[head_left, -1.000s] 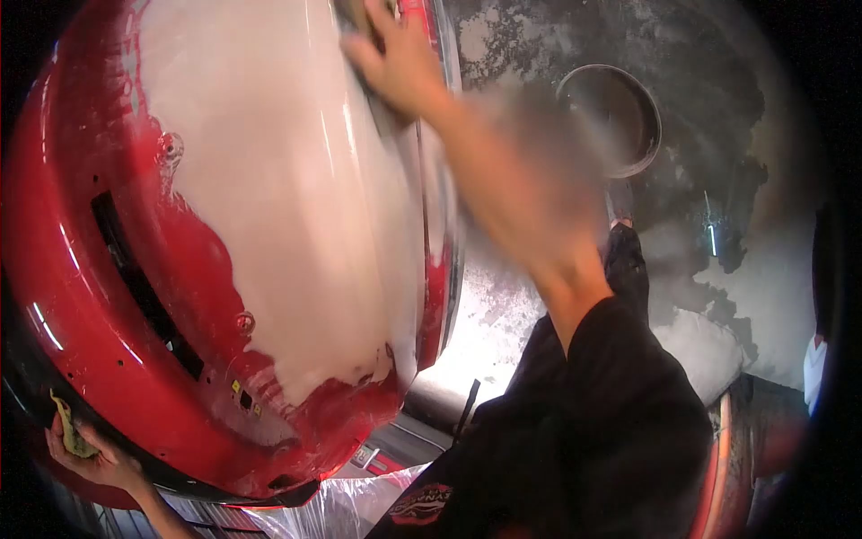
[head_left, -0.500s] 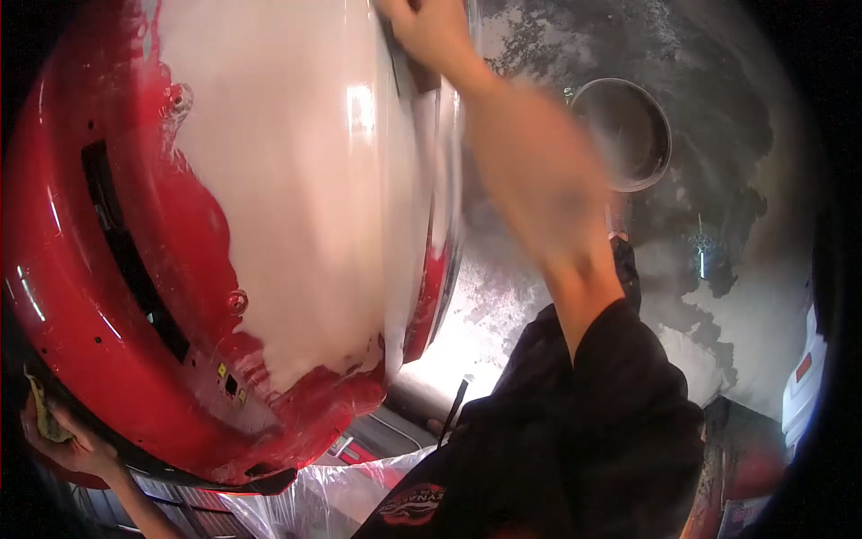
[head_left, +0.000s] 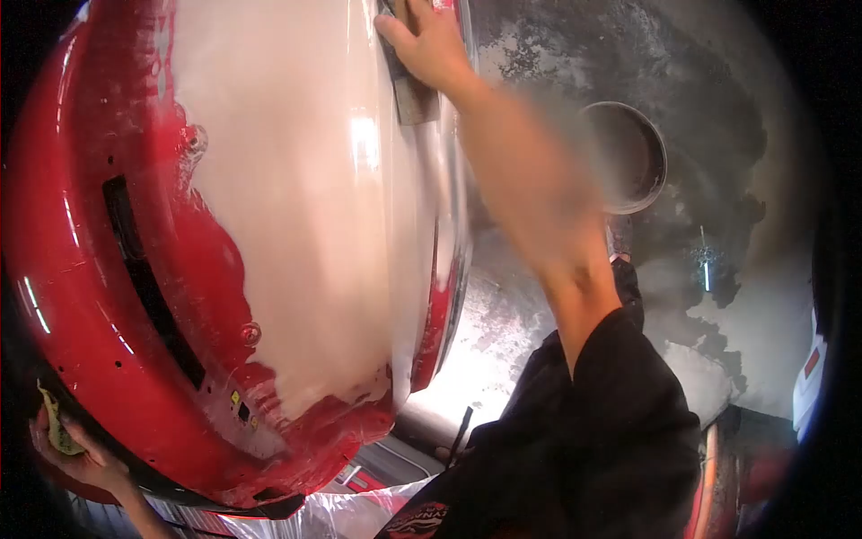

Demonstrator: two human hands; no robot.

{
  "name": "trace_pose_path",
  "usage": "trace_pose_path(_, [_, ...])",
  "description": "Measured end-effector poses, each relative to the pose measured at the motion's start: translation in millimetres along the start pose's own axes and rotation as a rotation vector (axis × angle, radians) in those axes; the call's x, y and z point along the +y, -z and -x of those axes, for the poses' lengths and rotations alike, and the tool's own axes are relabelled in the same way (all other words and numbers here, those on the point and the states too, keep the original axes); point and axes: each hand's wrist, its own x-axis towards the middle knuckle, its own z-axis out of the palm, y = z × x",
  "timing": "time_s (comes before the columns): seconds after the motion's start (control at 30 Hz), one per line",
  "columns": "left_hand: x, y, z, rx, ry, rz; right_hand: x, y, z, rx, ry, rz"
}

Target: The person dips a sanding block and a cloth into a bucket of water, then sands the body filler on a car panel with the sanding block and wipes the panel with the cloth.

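A car body panel, red with a large pale beige-white patch, fills the left and middle. At the top, my right hand presses a dark grey-brown sheet that looks like sandpaper against the panel's right-hand edge; its lower end sticks out below my palm. My right fingers are partly cut off by the frame. In the lower left, my left hand curls around a yellow-green sponge beside the panel's dark lower edge. Some of the left fingers are in shadow.
A round bucket stands on the wet, blotchy floor, right of my forearm. Clear plastic sheeting hangs below the panel. A slot and small holes mark the red part. A white object is at the far right.
The panel sits slightly lower and further right in view. More of the sheet shows beneath my right hand, which stays at the panel's edge. My left hand still holds the sponge.
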Motion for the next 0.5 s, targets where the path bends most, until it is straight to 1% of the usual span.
trace_pose_path(0.03, [-2,-2,0,-0.008,0.006,0.013,10,-9,2,0.029,0.039,0.046])
trace_pose_path(0.07, [-4,-3,0,-0.015,0.013,0.026,6,-13,38,0.014,0.029,-0.026])
trace_pose_path(0.1, [-3,-4,2,-0.005,0.025,0.044,-1,-17,98,-0.003,0.021,-0.095])
trace_pose_path(0.17, [-3,-8,1,0.02,0.046,0.075,-21,-11,211,-0.077,0.082,-0.035])
trace_pose_path(0.2, [6,-7,-3,0.023,0.0,0.0,-26,-11,257,-0.079,0.137,-0.019])
trace_pose_path(0.23, [7,-6,-5,0.004,-0.053,-0.047,-31,-9,263,-0.078,0.127,-0.037])
trace_pose_path(0.27, [7,-5,-2,0.005,-0.028,-0.052,-31,-9,261,-0.081,0.124,-0.052])
trace_pose_path(0.3, [7,-6,0,-0.001,-0.006,-0.055,-29,-10,255,-0.086,0.115,-0.068])
trace_pose_path(0.33, [8,-5,0,0.0,0.005,-0.054,-21,-13,216,-0.063,0.112,-0.055])
trace_pose_path(0.4, [14,-4,-2,0.007,0.029,-0.058,-5,-21,87,0.002,0.049,-0.097])
trace_pose_path(0.43, [13,-6,-1,0.002,0.02,-0.066,-9,-10,23,0.031,0.04,-0.022])
trace_pose_path(0.47, [10,-5,0,-0.007,0.006,-0.072,-17,2,-22,0.022,-0.013,-0.038])
trace_pose_path(0.5, [10,-2,-2,-0.02,-0.006,-0.078,-22,9,-43,0.008,-0.069,-0.053])
